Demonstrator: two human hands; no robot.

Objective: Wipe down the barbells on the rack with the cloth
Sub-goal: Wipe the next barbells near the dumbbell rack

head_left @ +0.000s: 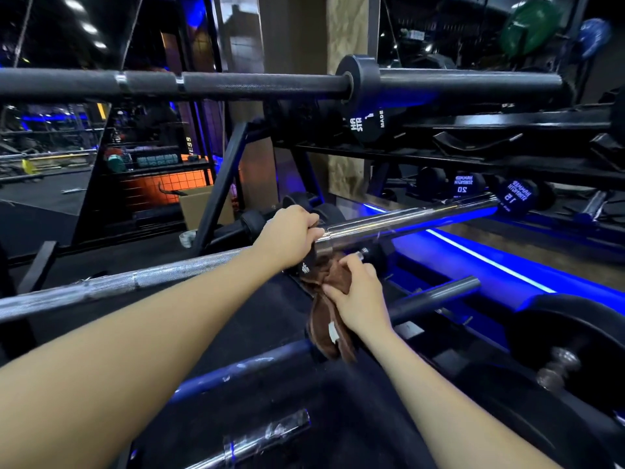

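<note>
A chrome barbell [406, 218] runs across the middle of the head view, its knurled shaft to the left and its shiny sleeve to the right. My left hand [291, 235] curls over the bar where shaft meets sleeve, with the top of a brown cloth [326, 319] under its fingers. The cloth hangs down below the bar. My right hand [358, 296] pinches the hanging cloth just beneath the bar. A black barbell [236, 83] lies on the rack above. A dark bar [436, 296] and a chalk-marked one [243, 370] sit lower down.
Behind the bars stands a dumbbell rack [507, 164] with round black dumbbells [514, 198]. A black weight plate [575, 336] sits at the lower right. Blue light strips [487, 262] glow along the floor. A cardboard box [203, 208] stands at the rack's left end.
</note>
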